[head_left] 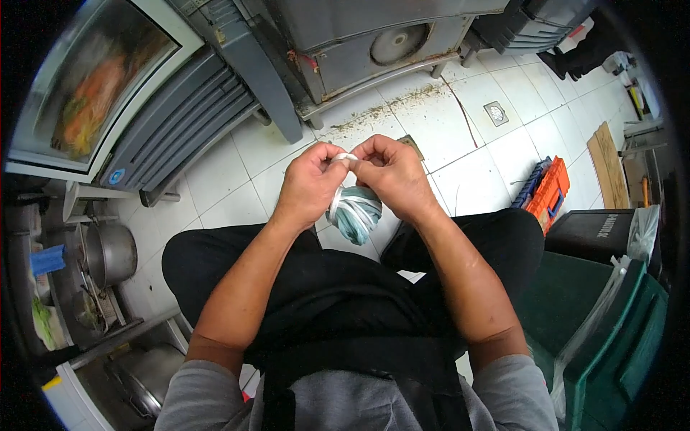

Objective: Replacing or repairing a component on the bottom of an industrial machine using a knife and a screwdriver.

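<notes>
The left grip (305, 183) is pinching a white strip (346, 156) between thumb and fingertips, and the right grip (395, 176) is pinching the same strip just beside it, the two thumbs nearly meeting. Right below them a rounded blue-green bundle (354, 218), crossed by white bands, is hanging between the wrists, above the gap between the person's legs; whether the strip is knotted or only twisted is hard to tell, since the fingers are covering most of it. The forearms are reaching up from grey sleeves (510, 391), and a black apron (345, 302) is covering the lap.

Beyond the hands, white floor tiles (230, 179) are spreading out, with a square drain cover (496, 113) lying ahead to the right and dry crumbs scattering along the foot of a steel appliance (345, 68). On the right, an orange toolbox (552, 188) is resting on the floor, a black box (591, 227) is sitting nearer, and a green container (614, 348) is standing beside the right arm. On the left, a glass-fronted cabinet (190, 30) is showing blurred orange and green contents, while a metal pot (113, 251) is standing near the left knee. At the far upper right, another person's dark shoes (557, 65) are showing.
</notes>
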`<state>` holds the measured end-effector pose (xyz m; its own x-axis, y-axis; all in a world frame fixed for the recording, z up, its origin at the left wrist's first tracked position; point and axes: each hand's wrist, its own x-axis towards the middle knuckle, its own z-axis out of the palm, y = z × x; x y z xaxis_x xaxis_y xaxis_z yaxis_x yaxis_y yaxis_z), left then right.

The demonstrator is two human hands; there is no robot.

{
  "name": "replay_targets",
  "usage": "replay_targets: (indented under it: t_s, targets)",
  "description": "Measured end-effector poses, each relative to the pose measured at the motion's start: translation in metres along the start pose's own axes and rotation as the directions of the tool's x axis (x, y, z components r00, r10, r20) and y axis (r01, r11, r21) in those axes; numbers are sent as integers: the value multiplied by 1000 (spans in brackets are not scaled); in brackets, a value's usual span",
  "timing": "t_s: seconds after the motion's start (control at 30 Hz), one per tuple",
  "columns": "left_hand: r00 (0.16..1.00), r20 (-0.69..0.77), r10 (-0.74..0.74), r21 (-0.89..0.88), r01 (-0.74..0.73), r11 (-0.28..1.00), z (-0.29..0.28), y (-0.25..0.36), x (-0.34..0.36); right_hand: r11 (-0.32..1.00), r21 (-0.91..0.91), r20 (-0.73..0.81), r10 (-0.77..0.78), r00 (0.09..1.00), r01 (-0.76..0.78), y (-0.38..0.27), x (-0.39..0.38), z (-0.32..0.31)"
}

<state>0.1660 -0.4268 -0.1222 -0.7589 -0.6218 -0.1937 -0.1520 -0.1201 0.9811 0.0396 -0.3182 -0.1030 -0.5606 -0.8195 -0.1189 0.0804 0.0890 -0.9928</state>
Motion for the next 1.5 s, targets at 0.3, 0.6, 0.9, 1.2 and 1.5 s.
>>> replay_targets:
  t_s: [0.3, 0.6, 0.9, 1.2, 1.5]
  targets:
    - [996, -56, -65, -149, 56, 987, 14, 9, -5, 874, 350, 215, 276, 937, -338, 11, 7, -2]
    - [1000, -4, 27, 163, -26, 986, -1, -5, 35, 991, -57, -31, 118, 993, -119, 15, 43, -10]
    - [874, -391, 288, 407, -116, 906, -9, -17, 156, 937, -283, -32, -224, 974, 206, 51, 174, -11]
    - [615, -560, 555, 635, -112, 764, -8, -43, 238, 798, -469, -151, -496, 855, 380, 70, 254, 11]
    - [463, -549, 696, 631, -316, 708, -9, -56, 258, 838, -392, -264, -497, 827, 378, 75, 262, 16]
